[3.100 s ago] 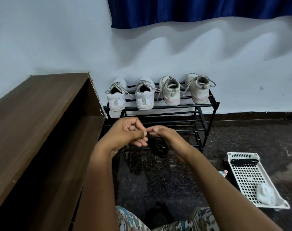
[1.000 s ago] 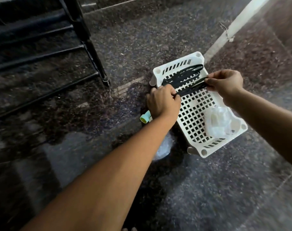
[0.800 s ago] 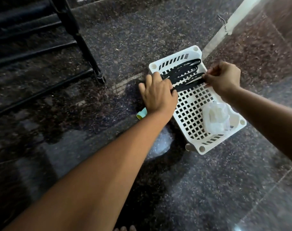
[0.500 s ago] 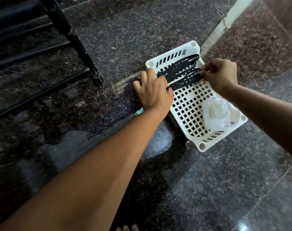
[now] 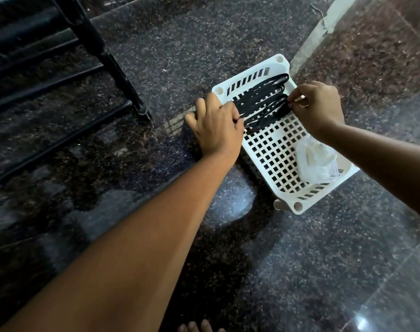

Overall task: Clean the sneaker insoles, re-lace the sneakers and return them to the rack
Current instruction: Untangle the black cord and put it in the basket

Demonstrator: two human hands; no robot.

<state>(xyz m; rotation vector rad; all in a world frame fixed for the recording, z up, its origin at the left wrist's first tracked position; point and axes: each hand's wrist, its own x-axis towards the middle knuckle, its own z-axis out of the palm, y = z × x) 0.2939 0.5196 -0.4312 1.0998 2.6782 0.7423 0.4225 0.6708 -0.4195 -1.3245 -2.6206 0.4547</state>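
The black laces (image 5: pixel 261 101) are held at both ends. One end is pinched by the left hand (image 5: pixel 216 128), the other by the right hand (image 5: pixel 317 106) (a ring is worn on it). The laces lie in loops at the far end of the white tray (image 5: pixel 297 206). It seems they are being set down or picked up, but which one cannot be told. For lacing, one lace should be pulled free with no tangle. No sneakers can be seen.

The tray sits on the floor (image 5: pixel 300 259), which is dark, shiny, speckled stone. A black rack leg (image 5: pixel 113 65) stands to the left. A clear bag (image 5: pixel 317 161) lies in the tray's near end.
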